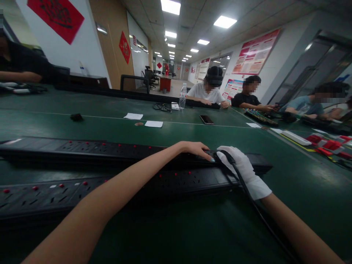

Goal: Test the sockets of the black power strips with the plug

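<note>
Two long black power strips lie across the green table in front of me, the far strip point(90, 148) behind the near strip point(203, 178). Both carry slotted sockets and small red buttons. My left hand point(195, 149), bare, rests on the far strip with its fingers stretched toward the right. In a white glove, my right hand point(243, 167) grips a black plug point(220, 157) at the strip's right part; whether its pins are in a socket is hidden. From the plug a black cord point(249, 194) runs down toward the lower right.
Beyond the strips lie white papers point(154, 124), a phone point(206, 119), glasses point(162, 106) and a water bottle point(182, 96). A small black piece point(76, 117) sits at left. Red and white parts point(327, 143) are at right. Several people sit around the table.
</note>
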Action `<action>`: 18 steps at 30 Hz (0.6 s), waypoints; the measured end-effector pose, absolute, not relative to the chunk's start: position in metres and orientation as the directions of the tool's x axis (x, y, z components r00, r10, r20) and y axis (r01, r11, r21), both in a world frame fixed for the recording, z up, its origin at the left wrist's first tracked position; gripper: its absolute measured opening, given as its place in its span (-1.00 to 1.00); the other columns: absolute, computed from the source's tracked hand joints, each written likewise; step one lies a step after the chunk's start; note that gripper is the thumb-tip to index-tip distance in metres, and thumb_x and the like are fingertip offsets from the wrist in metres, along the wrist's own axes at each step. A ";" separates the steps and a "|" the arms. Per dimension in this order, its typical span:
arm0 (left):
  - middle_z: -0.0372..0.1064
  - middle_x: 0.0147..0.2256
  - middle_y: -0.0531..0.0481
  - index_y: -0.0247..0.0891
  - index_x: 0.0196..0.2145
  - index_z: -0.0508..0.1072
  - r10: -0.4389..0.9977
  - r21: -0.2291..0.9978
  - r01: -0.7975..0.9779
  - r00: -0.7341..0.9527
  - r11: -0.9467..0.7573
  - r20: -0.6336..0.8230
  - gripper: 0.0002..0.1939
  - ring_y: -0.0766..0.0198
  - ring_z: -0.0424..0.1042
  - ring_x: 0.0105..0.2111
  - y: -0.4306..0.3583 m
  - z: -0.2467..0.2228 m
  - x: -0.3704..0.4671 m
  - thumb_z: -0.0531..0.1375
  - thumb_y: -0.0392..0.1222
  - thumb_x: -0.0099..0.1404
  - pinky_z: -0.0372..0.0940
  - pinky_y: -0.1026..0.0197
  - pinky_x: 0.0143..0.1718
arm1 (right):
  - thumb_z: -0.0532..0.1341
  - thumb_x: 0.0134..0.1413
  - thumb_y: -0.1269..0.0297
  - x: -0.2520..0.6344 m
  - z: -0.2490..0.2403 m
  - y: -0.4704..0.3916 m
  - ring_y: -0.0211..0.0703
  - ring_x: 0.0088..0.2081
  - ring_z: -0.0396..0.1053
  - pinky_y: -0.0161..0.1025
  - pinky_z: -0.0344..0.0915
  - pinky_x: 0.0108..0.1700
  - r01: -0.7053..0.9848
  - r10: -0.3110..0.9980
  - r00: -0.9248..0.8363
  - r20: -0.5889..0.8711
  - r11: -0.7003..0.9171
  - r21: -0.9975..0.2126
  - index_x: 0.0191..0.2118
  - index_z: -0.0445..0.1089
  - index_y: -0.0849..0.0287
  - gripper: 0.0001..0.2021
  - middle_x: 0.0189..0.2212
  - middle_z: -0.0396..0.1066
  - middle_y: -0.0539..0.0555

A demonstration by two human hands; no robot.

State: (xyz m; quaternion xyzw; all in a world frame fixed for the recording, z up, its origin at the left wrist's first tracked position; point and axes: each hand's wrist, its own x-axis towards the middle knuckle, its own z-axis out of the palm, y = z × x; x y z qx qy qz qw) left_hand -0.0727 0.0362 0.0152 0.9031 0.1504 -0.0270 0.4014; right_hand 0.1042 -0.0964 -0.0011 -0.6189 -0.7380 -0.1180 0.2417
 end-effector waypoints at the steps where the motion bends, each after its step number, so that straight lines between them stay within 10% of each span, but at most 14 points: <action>1: 0.27 0.03 -0.06 -0.28 0.08 0.24 0.249 0.724 0.294 0.953 -0.624 -0.173 -0.26 0.17 0.27 -0.02 0.036 0.016 -0.073 0.15 0.19 0.02 0.12 0.22 -0.03 | 0.00 0.13 0.08 0.104 -0.001 -0.097 -0.09 -0.22 0.33 -0.19 0.24 -0.16 0.970 0.861 -0.107 0.497 0.200 -0.137 -0.13 0.31 0.07 -0.71 -0.25 0.39 0.10; 18: 0.34 -0.04 -0.04 -0.26 0.05 0.30 0.137 0.923 0.235 0.970 -0.305 -0.202 -0.39 0.18 0.31 -0.06 0.051 0.008 -0.077 0.23 -0.07 0.01 0.15 0.11 0.01 | 0.05 0.12 0.08 0.103 -0.003 -0.098 -0.13 -0.17 0.33 -0.22 0.24 -0.12 0.968 0.865 -0.035 0.500 0.155 -0.200 -0.16 0.32 0.07 -0.74 -0.23 0.39 0.03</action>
